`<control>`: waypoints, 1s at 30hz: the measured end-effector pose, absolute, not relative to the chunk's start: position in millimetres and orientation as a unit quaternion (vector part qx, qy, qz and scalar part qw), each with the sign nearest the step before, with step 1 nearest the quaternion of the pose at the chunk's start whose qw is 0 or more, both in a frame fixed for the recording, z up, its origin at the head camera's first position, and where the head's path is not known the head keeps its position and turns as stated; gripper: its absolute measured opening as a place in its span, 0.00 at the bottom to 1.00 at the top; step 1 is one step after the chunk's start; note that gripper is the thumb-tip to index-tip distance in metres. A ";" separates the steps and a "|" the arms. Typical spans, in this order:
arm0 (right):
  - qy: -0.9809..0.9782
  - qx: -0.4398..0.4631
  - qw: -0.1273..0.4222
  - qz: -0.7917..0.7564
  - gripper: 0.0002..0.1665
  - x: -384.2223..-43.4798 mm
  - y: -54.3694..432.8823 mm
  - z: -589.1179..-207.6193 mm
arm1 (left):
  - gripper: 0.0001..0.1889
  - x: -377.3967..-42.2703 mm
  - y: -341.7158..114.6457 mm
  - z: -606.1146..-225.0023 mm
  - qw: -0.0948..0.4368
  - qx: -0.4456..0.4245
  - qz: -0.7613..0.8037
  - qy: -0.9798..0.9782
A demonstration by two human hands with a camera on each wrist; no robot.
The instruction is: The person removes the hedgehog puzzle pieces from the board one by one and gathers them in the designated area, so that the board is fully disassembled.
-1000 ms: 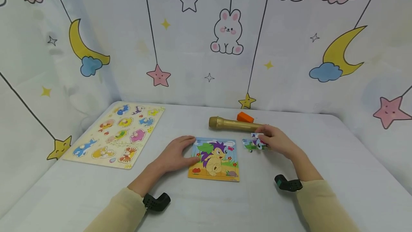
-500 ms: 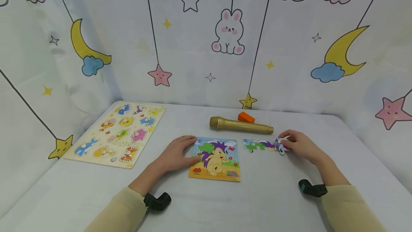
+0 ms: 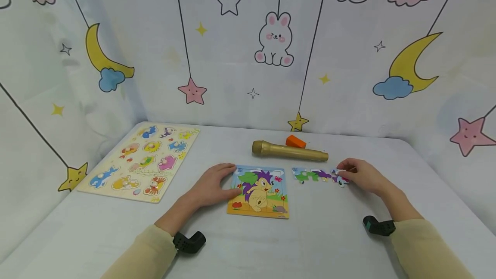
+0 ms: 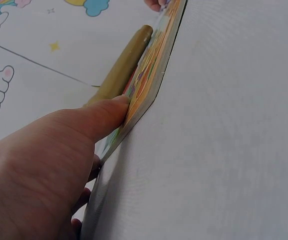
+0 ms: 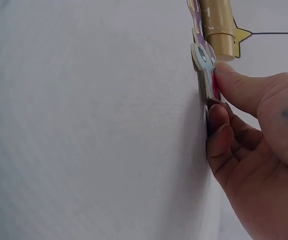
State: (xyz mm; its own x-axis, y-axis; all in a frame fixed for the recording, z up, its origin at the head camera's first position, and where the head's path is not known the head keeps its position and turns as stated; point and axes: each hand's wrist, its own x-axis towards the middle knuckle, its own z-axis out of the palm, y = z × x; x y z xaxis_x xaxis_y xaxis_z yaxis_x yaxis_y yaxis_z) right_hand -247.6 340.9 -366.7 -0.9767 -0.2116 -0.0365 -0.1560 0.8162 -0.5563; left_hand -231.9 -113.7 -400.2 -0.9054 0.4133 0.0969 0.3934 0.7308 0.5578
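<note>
A square hedgehog jigsaw puzzle lies flat on the white table in the head view. My left hand rests at its left side, the thumb lying on the picture, as the left wrist view also shows. To its right is a row of joined jigsaw pieces in blue, green and purple. At this row's right end my right hand pinches a puzzle piece with a printed eye on it between thumb and fingers. The piece touches or overlaps its neighbour; I cannot tell which.
Behind the puzzles lie a gold microphone and an orange block. A cream board with animal shapes lies at the left. A patterned white curtain stands behind the table's far edge.
My right hand has moved right with the pinched piece, from over the row to its right end, then slightly lowered it. The microphone's right end came into view. My left hand stays put.
</note>
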 end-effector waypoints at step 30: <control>0.928 -0.095 0.023 -0.359 0.27 -244.2 307.7 -347.9 | 0.40 -231.6 -113.2 -399.9 0.016 0.217 0.298 0.930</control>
